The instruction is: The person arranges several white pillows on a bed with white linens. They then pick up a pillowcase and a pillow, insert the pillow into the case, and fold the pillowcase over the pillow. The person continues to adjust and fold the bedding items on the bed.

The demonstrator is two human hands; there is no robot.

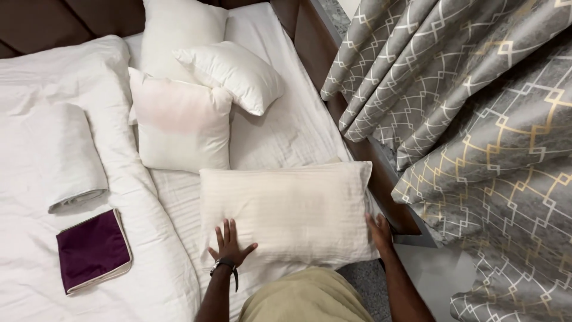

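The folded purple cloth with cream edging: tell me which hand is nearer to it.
Left. The left hand lies flat on the large cream rectangular pillow at its near left corner, apart from the folded purple cloth. The right hand grips the pillow's far right edge.

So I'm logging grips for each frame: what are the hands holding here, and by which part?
The left hand lies flat on the cream pillow at its near left corner; the right hand is at its right edge. A closed grip cannot be told.
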